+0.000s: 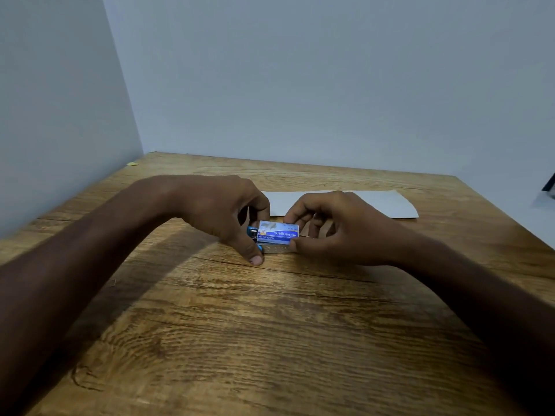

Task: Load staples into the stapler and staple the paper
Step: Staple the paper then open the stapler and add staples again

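Note:
A small blue and white staple box (277,232) sits between my two hands at the middle of the wooden table (270,325). My right hand (339,226) grips its right end between thumb and fingers. My left hand (222,211) closes on its left end, where blue and metal parts of a stapler (255,235) show beneath the box. A silver metal strip (277,250) of the stapler lies just below the box on the table. A white sheet of paper (375,204) lies flat behind my hands.
Two grey walls meet at the table's far left corner. A small yellow scrap (132,164) lies near that corner. A loose staple (112,283) rests on the wood at the left. A dark object (549,183) pokes in at the right edge.

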